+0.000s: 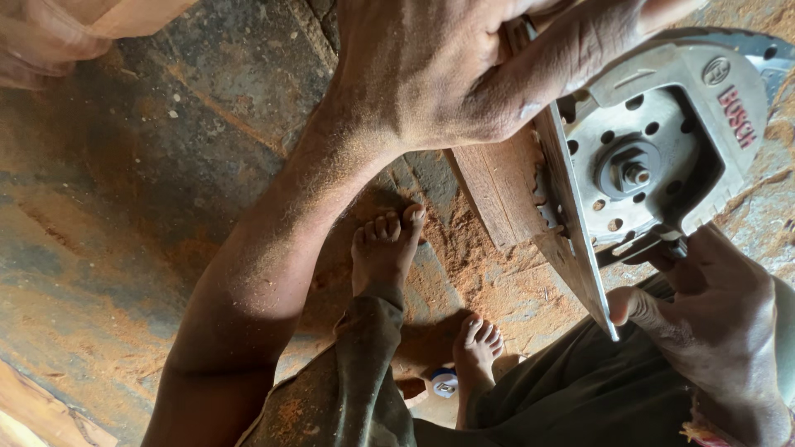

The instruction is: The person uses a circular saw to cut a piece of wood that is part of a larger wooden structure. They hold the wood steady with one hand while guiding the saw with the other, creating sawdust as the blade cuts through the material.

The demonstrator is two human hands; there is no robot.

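Observation:
My left hand, dusted with sawdust, reaches up from the lower left and grips the top of a brown wooden board held on edge. A circular saw with a grey metal guard and a round perforated blade lies against the board's right side. Its flat base plate runs down along the wood. My right hand holds the saw from below at the lower right. Its fingers sit on the guard's lower edge and its thumb is near the tip of the plate.
My two bare feet stand on a stone floor strewn with reddish sawdust. A small white and blue object lies between the feet. Pale wooden planks show at the top left, another at the bottom left.

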